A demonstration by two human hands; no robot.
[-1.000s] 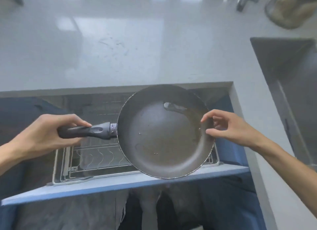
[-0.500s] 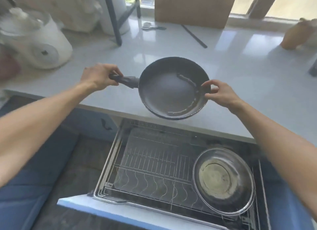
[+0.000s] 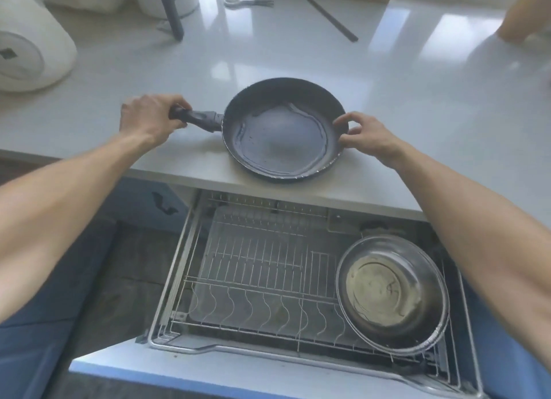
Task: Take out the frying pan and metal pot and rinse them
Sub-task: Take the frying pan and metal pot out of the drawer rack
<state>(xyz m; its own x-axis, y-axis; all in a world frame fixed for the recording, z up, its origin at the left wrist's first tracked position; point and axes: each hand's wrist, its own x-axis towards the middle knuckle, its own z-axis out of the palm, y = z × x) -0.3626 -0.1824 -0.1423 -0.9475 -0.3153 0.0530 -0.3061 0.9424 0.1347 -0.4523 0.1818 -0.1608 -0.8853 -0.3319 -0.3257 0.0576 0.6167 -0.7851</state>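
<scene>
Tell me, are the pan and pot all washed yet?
Not yet. The pan is out, on the counter, with the left hand gripping its handle and the right hand pinching its rim. The pot sits in the drawer. Rinsing is left.

Frying pan (image 3: 283,130) on counter (image 3: 417,100) — both hands gripping; metal pot (image 3: 390,294) in drawer rack (image 3: 253,264).

Bright daylight, glare on countertop (image 3: 387,79); edges warped, soft blur.

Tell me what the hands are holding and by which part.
The frying pan: the left hand grips its handle, and the right hand pinches the opposite rim. The metal pot is untouched.
</scene>
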